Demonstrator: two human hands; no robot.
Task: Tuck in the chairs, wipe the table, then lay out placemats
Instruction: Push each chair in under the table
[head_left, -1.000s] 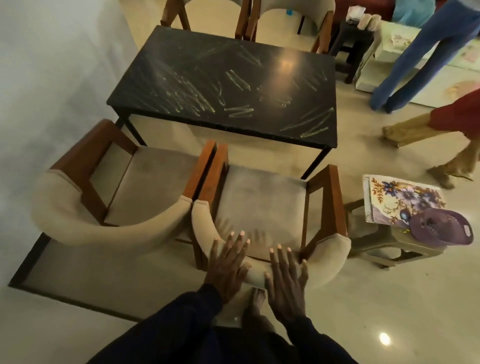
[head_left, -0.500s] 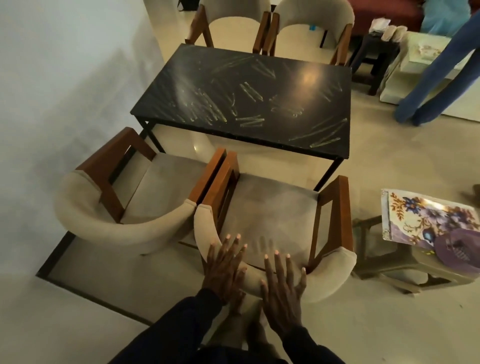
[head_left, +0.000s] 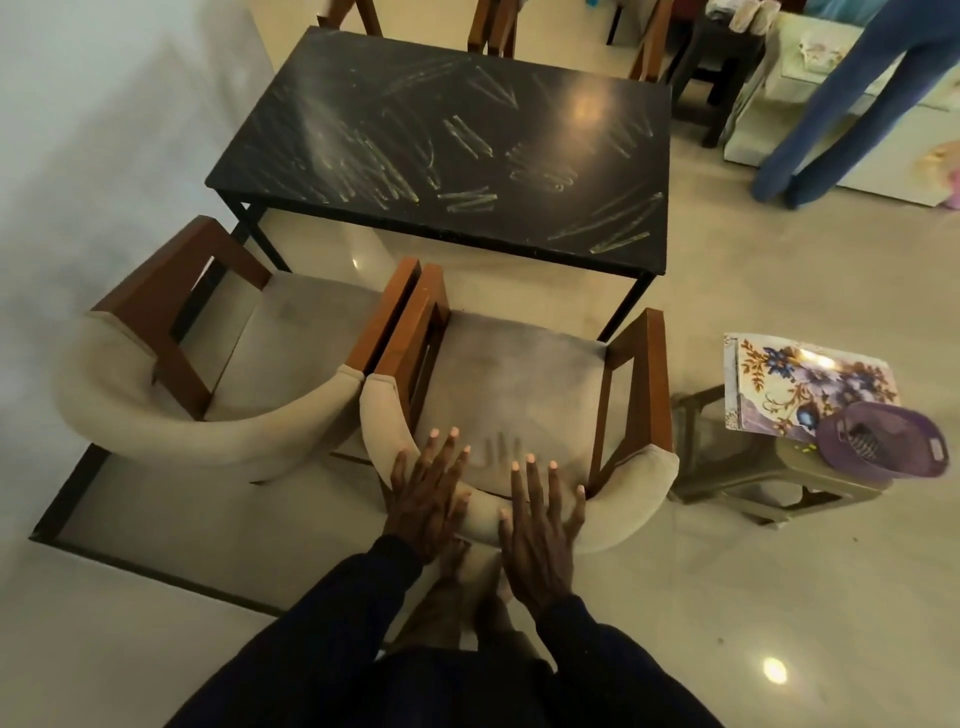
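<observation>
hands (head_left: 483, 506) flat on beige chair (head_left: 519, 395) with wooden arms.

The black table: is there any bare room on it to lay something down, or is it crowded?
The top of the black table holds no objects; only pale streaks mark it. Crowded: the stool, taken up by floral placemats and a purple basket, and the left chair and right chair, armrests almost touching.

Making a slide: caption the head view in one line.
Left hand and right hand press flat on the backrest of the right chair, not yet tucked under the streaked black table.
</observation>
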